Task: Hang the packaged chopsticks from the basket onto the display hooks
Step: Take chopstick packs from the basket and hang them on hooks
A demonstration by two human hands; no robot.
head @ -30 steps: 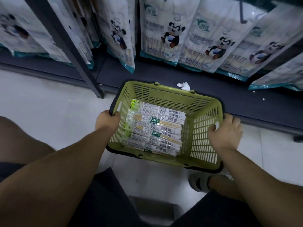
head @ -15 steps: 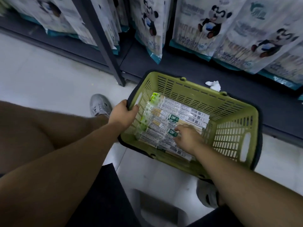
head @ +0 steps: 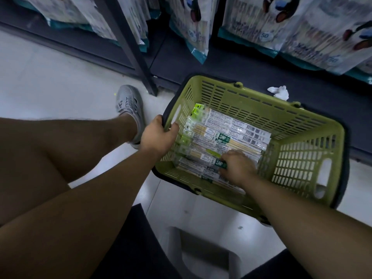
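Basket: green plastic basket on the pale floor, its far side against the dark bottom shelf.
Packaged chopsticks: packaged chopsticks lie flat in a stack on the basket bottom, toward its left half, with their long sides running left to right.
Left hand: left hand grips the basket's left rim, with the fingers wrapped over the edge and the thumb inside.
Right hand: right hand is inside the basket on the near packs, fingers bent down onto them. Cannot tell whether a pack is pinched.
Shelf stock: panda-print bags hang above the shelf.
Litter: crumpled white paper on the shelf, just beyond the basket.
Foot: grey shoe left of the basket.
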